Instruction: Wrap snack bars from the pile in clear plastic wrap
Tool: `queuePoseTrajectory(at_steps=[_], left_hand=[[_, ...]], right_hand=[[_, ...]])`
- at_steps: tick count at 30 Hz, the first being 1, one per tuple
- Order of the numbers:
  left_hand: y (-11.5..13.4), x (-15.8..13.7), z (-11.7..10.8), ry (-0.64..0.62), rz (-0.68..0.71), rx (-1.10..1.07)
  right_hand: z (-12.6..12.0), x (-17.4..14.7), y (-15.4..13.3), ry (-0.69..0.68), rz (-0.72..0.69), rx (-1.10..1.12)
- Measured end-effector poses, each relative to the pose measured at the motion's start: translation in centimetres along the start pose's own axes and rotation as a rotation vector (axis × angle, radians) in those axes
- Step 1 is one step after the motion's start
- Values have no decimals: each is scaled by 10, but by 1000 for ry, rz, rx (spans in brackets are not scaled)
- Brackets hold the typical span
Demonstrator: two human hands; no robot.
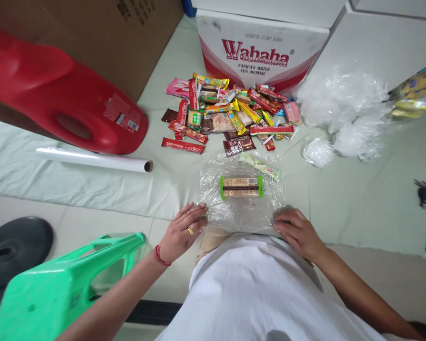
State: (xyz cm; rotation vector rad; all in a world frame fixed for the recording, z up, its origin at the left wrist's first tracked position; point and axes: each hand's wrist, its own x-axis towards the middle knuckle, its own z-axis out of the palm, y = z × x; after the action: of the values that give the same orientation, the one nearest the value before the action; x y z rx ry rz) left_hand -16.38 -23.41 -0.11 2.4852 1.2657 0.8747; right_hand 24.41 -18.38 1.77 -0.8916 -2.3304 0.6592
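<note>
Both hands are touching the clear plastic film [234,213] in the head view. At its near left corner the left hand [186,226], wearing 1 ring [190,230] and 1 red bracelet [161,257], is lying palm down with fingers together. At its near right corner the right hand [298,232] is curling its fingers over the edge. Whether either is pinching the film or merely resting, I cannot tell.

On the film, near its middle, 1 green-ended snack bar [241,180] is lying crosswise; just beyond that bar, 1 pale green packet [257,166] is lying aslant.

Beyond the film, a pile of wrapped snacks [230,113] is spreading before a Wahaha box [257,52]. Right of the film and farther off, crinkled plastic bundles [355,104] are clustering on the cloth-covered tabletop [358,203]. Left of the film, a white roll [95,160] is lying beside a red jug [67,90]. Left of the film and nearer the body, a green stool [39,289] is standing.
</note>
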Motion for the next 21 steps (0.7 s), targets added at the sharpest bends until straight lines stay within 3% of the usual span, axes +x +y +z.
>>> queuePoseTrajectory(at_steps=[5,11,17,21], left_hand=[[6,19,-14,91,-275,-228],[-27,56,-16,191,-559,-255],[-57,82,-3,203,-718,5],[-42,86,-11,504,-658,234]], right_hand=[[-17,26,-6,17,82,152],[-35,92,15,57,398,183],[-23,124,44,-80,658,-90],[-13,124,46,-95,694,-296]])
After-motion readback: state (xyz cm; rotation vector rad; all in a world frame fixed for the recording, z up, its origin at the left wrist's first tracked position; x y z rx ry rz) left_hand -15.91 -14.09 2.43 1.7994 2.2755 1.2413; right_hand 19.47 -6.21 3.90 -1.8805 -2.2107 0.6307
